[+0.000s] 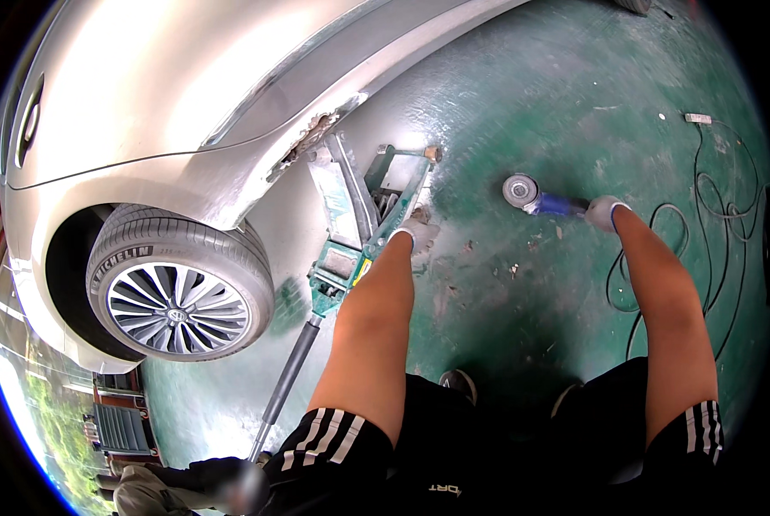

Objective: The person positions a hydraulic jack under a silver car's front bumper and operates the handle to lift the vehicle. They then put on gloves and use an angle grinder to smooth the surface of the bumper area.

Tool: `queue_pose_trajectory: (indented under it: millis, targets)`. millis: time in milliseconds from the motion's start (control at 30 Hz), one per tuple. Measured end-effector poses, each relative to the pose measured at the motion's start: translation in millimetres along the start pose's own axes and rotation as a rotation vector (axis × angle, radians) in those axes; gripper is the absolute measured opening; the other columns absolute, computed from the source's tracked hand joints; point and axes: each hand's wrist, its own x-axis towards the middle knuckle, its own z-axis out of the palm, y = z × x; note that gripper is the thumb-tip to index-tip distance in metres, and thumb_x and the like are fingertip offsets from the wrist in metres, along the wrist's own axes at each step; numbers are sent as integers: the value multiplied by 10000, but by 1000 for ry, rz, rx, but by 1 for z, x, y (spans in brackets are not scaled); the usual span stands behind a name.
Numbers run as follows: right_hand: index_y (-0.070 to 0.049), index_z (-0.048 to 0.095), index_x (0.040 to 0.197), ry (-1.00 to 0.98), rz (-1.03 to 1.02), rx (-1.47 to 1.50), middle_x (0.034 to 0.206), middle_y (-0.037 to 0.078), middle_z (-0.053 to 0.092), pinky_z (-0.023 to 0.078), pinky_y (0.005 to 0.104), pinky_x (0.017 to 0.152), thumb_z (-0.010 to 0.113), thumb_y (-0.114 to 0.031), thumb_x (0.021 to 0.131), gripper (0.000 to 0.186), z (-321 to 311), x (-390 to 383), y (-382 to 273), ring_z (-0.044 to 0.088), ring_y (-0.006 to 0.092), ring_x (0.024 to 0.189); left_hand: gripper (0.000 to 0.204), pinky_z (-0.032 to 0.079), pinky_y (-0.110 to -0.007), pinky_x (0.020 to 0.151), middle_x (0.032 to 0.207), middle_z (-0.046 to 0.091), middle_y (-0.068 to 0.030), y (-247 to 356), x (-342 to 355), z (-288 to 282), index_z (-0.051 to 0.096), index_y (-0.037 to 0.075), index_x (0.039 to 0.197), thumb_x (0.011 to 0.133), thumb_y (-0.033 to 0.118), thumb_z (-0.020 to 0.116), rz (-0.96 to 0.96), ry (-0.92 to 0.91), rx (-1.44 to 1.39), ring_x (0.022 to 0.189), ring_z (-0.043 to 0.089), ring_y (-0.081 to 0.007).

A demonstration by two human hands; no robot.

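Observation:
My right hand (604, 212), in a pale glove, is closed round the rear of a blue angle grinder (557, 205). The grinder's round disc faces upward at its left end, over the green floor. My left hand (418, 232), also gloved, is beside the green floor jack (351, 249), next to a small brownish part on its right side. Its fingers look loosely apart, with nothing visible in them; whether they touch the jack is unclear. Above the jack is the car's lower sill, with a ragged, rusty damaged patch (309, 138).
The light-coloured car (153, 95) fills the upper left, its wheel (178, 301) showing. The jack's long handle (286, 378) slants toward the lower left, near another person (170, 488). Looped cables (703, 224) and a white power strip (697, 118) lie on the right-hand floor.

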Motion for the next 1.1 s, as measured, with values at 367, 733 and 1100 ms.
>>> queue_pose_trajectory:
  millis: [367, 733, 1100]
  targets:
    - [-20, 733, 1131, -34, 8, 85, 895, 140, 736, 543, 425, 793, 649, -246, 922, 319, 2, -1, 1, 719, 273, 838, 215, 292, -328, 467, 646, 457, 38, -16, 19, -5, 541, 147, 791, 942, 276, 623, 55, -46, -112, 511, 425, -116]
    - [-22, 754, 1078, 4, -14, 37, 908, 154, 742, 537, 417, 796, 652, -274, 916, 317, 8, 9, 2, 718, 267, 864, 210, 247, -327, 446, 622, 426, 38, -24, 27, -8, 521, 163, 802, 935, 276, 637, -12, -112, -208, 485, 394, -116]
    - [-22, 756, 1055, 18, -41, 14, 876, 147, 742, 544, 427, 748, 675, -287, 882, 327, 7, 11, 7, 717, 269, 801, 248, 261, -323, 445, 613, 434, 46, -15, 29, 0, 537, 157, 800, 938, 331, 647, -29, -89, -99, 484, 402, -109]
